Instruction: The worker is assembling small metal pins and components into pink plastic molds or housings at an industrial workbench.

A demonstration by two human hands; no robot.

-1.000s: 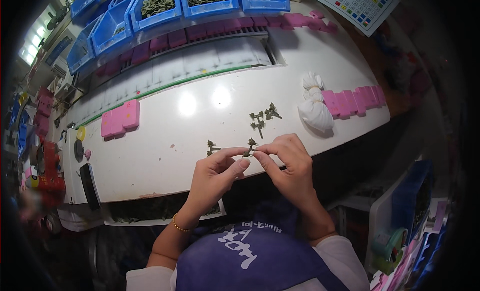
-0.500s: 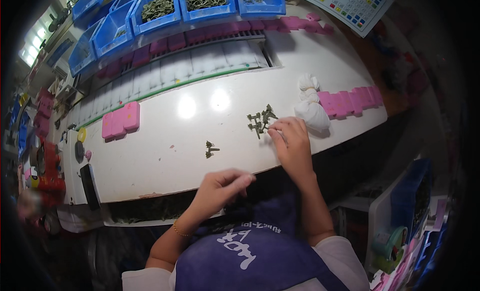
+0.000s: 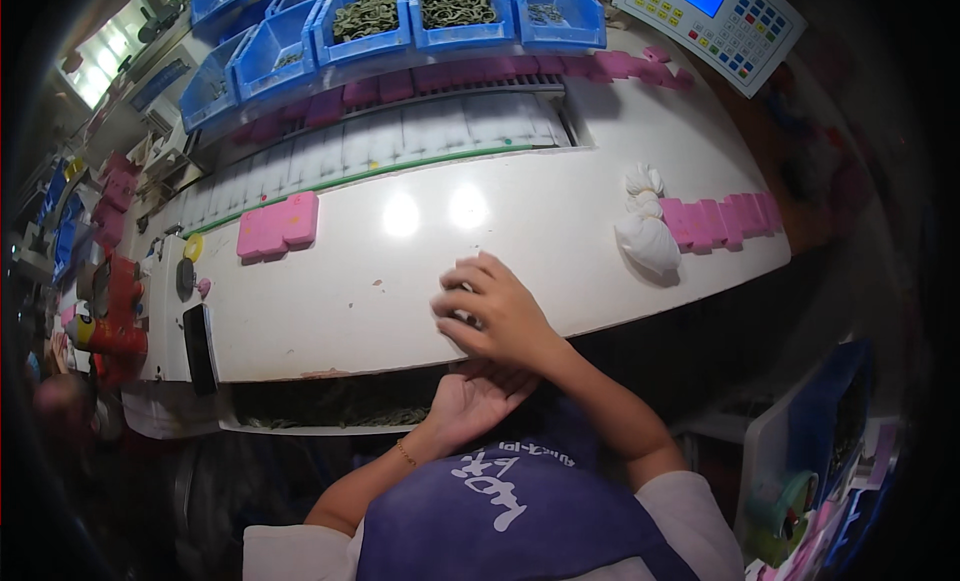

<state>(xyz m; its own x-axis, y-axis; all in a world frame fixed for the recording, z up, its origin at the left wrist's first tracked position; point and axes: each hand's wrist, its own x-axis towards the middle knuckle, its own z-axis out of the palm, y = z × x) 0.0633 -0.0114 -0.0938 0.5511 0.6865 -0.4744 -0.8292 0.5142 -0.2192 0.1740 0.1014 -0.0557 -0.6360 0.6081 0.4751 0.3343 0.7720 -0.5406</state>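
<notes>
At the centre of the frame, the right hand (image 3: 495,311) reaches leftward over the front edge of the desk (image 3: 350,336), palm down, fingers curled and blurred; whether it grips anything cannot be told. Its forearm slants in from the lower right. Just below, the left hand (image 3: 475,401) lies palm up, open, its fingertips partly hidden beneath the right wrist, its forearm rising from the lower left. Dark green pieces (image 3: 350,417) lie in a tray (image 3: 300,431) left of it, under the desk's edge.

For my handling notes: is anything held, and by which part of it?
It cannot be told: the right hand is curled, partly covering the open left hand.
</notes>
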